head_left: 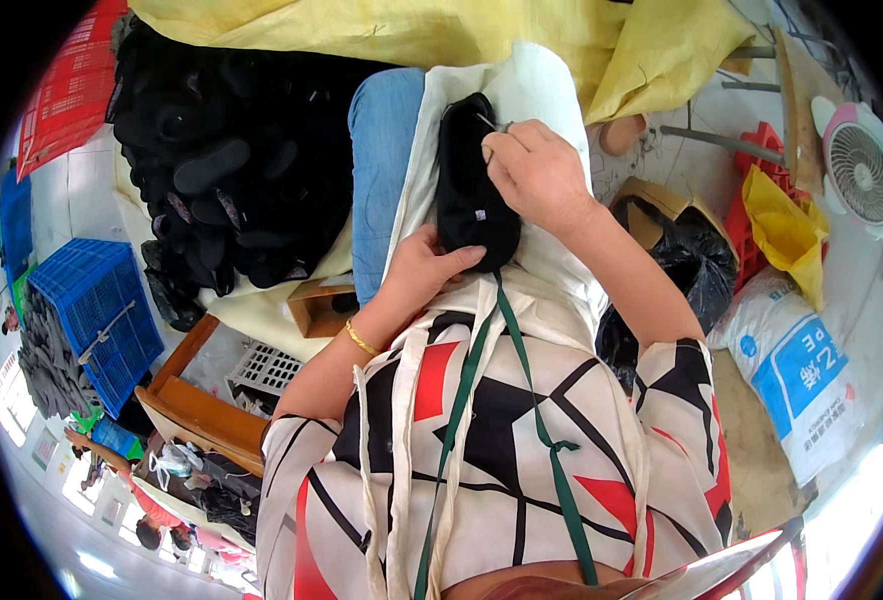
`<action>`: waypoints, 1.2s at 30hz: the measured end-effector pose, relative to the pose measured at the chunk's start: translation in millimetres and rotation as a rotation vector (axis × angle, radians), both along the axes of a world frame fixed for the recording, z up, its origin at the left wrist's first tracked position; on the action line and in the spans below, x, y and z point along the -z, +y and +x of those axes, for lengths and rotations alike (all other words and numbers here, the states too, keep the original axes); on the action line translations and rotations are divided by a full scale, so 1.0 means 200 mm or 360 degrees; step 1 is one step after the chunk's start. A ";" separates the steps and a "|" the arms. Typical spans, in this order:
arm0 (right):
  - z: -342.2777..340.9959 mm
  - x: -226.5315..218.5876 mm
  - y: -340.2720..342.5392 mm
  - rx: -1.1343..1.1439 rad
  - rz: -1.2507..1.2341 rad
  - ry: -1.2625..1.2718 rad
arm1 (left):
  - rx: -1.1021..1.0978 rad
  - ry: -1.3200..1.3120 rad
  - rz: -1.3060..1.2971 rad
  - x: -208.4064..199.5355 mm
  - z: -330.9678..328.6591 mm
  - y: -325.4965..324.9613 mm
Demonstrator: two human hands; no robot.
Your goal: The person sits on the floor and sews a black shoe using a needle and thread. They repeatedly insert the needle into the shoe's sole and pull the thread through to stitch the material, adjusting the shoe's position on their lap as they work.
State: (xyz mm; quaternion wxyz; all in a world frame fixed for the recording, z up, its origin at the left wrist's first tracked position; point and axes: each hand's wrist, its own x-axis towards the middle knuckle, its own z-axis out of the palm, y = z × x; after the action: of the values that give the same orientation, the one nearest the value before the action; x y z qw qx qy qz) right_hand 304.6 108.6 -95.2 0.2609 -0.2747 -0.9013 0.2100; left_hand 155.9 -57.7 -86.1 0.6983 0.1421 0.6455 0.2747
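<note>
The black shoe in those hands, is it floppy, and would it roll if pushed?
The black shoe might bend a bit, since its dull surface looks like cloth. It probably won't roll, being long and flattish.

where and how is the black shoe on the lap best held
Probably by the rounded near end of the black shoe, the left hand coming from the left, thumb on top: it lies lengthwise, and the right hand with a thin tool occupies the far right side.

At upper centre, our left hand (432, 262) holds a black, elongated fabric shoe (465, 185); our right hand (540, 172) pinches a thin silvery tool (487, 122).
</note>
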 end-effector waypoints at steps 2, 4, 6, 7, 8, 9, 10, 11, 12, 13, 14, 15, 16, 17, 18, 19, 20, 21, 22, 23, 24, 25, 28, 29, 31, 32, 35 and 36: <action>0.04 -0.07 0.04 0.0087 0.0022 0.0021 | -0.0328 -0.0196 -0.0018 -0.08 0.01 0.00; 0.08 -0.14 0.10 0.0233 0.0039 0.0085 | -0.0377 0.0040 0.0261 -0.08 -0.05 0.00; 0.11 -0.18 0.16 0.0358 0.0095 0.0160 | -0.0363 0.0384 0.0647 0.01 -0.21 -0.03; 0.13 -0.22 0.18 0.0371 0.0075 0.0142 | -0.0263 0.0586 0.0752 -0.03 -0.32 0.01; 0.15 -0.26 0.18 0.0378 0.0054 0.0124 | -0.0168 0.0795 0.0850 -0.09 -0.44 0.06; 0.16 -0.30 0.17 0.0381 0.0028 0.0113 | -0.0184 0.0760 0.1010 -0.17 -0.55 0.12; 0.17 -0.33 0.16 0.0325 0.0045 0.0065 | -0.0192 0.0721 0.1172 -0.25 -0.65 0.18; 0.19 -0.35 0.15 0.0270 0.0055 0.0020 | -0.0114 0.0617 0.1103 -0.36 -0.73 0.25; 0.20 -0.37 0.13 0.0218 0.0066 -0.0027 | -0.0035 0.0510 0.1033 -0.45 -0.80 0.30; 0.20 -0.39 0.11 0.0140 0.0019 -0.0036 | 0.0168 0.0515 0.0999 -0.48 -0.88 0.34; 0.19 -0.41 0.09 0.0063 -0.0027 -0.0047 | 0.0332 0.0500 0.0998 -0.48 -0.93 0.38; 0.19 -0.41 0.08 -0.0009 -0.0075 -0.0060 | 0.0501 0.0482 0.0991 -0.45 -0.94 0.42; 0.20 -0.40 0.07 -0.0056 -0.0108 -0.0126 | 0.0680 0.0448 0.0984 -0.41 -0.92 0.45; 0.21 -0.36 0.06 -0.0104 -0.0141 -0.0191 | 0.0729 0.0393 0.0954 -0.33 -0.88 0.46; 0.22 -0.31 0.06 -0.0145 -0.0176 -0.0264 | 0.0783 0.0329 0.0924 -0.21 -0.84 0.46; 0.25 -0.26 0.06 -0.0132 -0.0231 -0.0394 | 0.0665 0.0386 0.0956 -0.15 -0.77 0.48; 0.28 -0.22 0.06 -0.0091 -0.0236 -0.0459 | 0.0578 0.0560 0.0937 -0.11 -0.74 0.50; 0.29 -0.20 0.06 -0.0070 -0.0246 -0.0526 | 0.0557 0.1031 0.1252 -0.05 -0.72 0.49; 0.29 -0.18 0.07 -0.0052 -0.0255 -0.0593 | 0.0518 0.1511 0.1555 0.00 -0.70 0.47; 0.29 -0.17 0.08 -0.0036 -0.0354 -0.0515 | 0.0392 0.1592 0.1485 0.04 -0.70 0.45; 0.27 -0.17 0.09 -0.0015 -0.0457 -0.0440 | 0.0270 0.1665 0.1412 -0.01 -0.67 0.45; 0.24 -0.17 0.10 0.0008 -0.0558 -0.0352 | 0.0155 0.1746 0.1338 -0.07 -0.65 0.44; 0.07 -0.18 0.12 0.0079 -0.0793 -0.0211 | 0.0192 0.1909 0.1228 -0.20 -0.58 0.34; 0.00 -0.19 0.12 0.0079 -0.0889 -0.0118 | 0.0233 0.1833 0.1160 -0.22 -0.56 0.31; -0.16 -0.21 0.08 0.0080 -0.1081 0.0066 | 0.0200 0.1622 0.1081 -0.21 -0.52 0.28; -0.24 -0.19 0.07 0.0061 -0.1110 0.0128 | 0.0190 0.1549 0.1046 -0.22 -0.50 0.28; -0.37 -0.13 0.05 -0.0060 -0.1103 0.0198 | 0.0235 0.1545 0.0968 -0.21 -0.46 0.29; -0.39 -0.11 0.04 -0.0131 -0.1036 0.0141 | 0.0241 0.1613 0.1018 -0.19 -0.46 0.29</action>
State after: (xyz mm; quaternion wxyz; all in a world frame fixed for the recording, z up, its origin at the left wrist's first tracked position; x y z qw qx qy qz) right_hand 226.5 117.3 -72.5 0.1896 -0.2976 -0.7850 0.5092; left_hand 64.2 -0.4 -47.5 0.2439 0.5037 0.7714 0.3028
